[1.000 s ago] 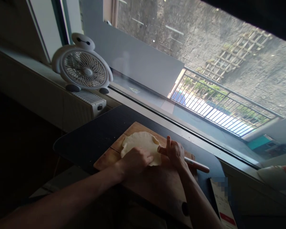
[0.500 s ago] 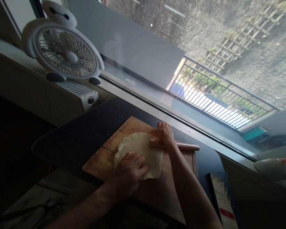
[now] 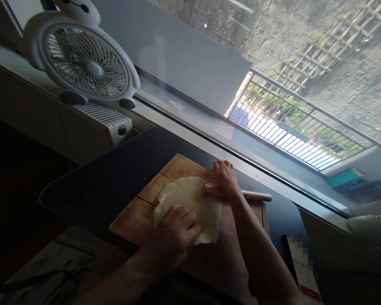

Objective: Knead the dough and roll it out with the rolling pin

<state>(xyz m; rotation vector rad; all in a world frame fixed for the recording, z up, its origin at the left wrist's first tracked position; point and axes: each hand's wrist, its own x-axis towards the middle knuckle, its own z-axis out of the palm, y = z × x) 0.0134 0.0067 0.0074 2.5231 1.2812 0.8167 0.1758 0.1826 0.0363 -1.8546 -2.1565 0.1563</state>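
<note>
A flat, pale sheet of dough [image 3: 190, 192] with an uneven edge lies on a wooden cutting board [image 3: 127, 218]. My left hand [image 3: 178, 228] is closed at the near side of the dough, its fingers curled down onto it; the fingertips are partly hidden. Across the dough's right part and the board rests a wooden rolling pin [image 3: 257, 195]. My right hand [image 3: 226, 176] is on this pin, fingers bent over its far side, and covers its middle.
The board stands on a dark table [image 3: 92, 182] beside a window sill. A white fan [image 3: 89, 63] sits on a radiator [image 3: 114, 123] at the back left. Near the table's right side is a white box-like item [image 3: 301, 262] with a red patch.
The whole scene has shifted slightly as my head moved. Both hands keep about the same places on the dough and the rolling pin.
</note>
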